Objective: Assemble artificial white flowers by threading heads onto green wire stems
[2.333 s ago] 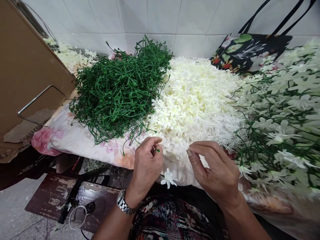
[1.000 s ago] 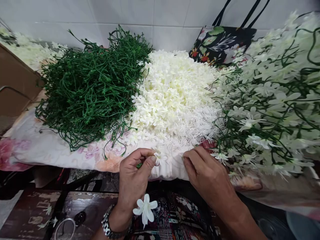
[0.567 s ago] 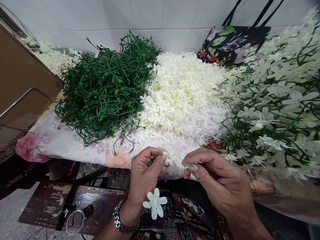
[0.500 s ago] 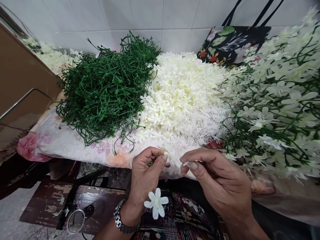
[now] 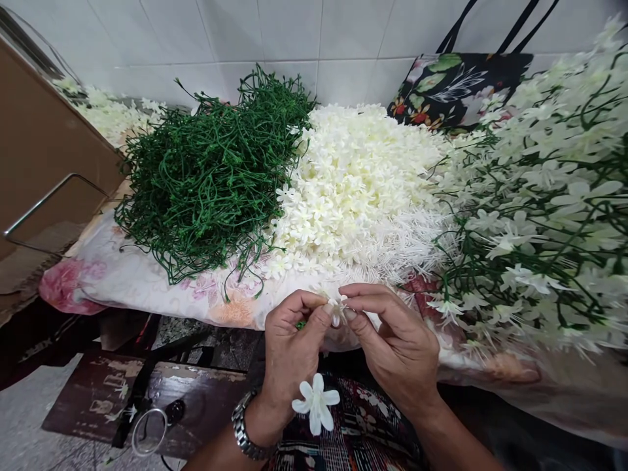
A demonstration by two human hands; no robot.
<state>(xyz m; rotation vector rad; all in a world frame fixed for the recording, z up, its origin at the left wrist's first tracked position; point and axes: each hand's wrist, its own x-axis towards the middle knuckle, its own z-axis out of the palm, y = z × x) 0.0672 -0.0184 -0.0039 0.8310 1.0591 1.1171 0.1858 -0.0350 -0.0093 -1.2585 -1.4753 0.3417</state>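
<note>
My left hand [image 5: 297, 337], a metal-banded watch [image 5: 243, 428] on its wrist, pinches a white artificial flower [image 5: 336, 313] between thumb and forefinger. A bit of green stem [image 5: 300, 324] shows inside its curled fingers. Below this hand hangs a second, open white flower [image 5: 315, 403]; what it is attached to is hidden. My right hand [image 5: 400, 340] is closed, thumb against fingertips, right at the held flower. It grips a small white stamen piece [image 5: 343, 299], mostly covered by the fingers. Both hands are over the front edge of the cloth-covered table [image 5: 191, 302].
A heap of green plastic stems [image 5: 206, 176] lies behind left, beside a pile of loose white blossoms [image 5: 358, 176] and white stamens [image 5: 417, 245]. Finished-looking flower sprays [image 5: 540, 216] crowd the right. A floral bag [image 5: 461, 88] leans on the wall; a cardboard box [image 5: 49, 144] stands left.
My right hand has moved left with the small white stamen piece, bringing it to the flower in my left hand. The left hand has shifted slightly right, the hanging flower with it.
</note>
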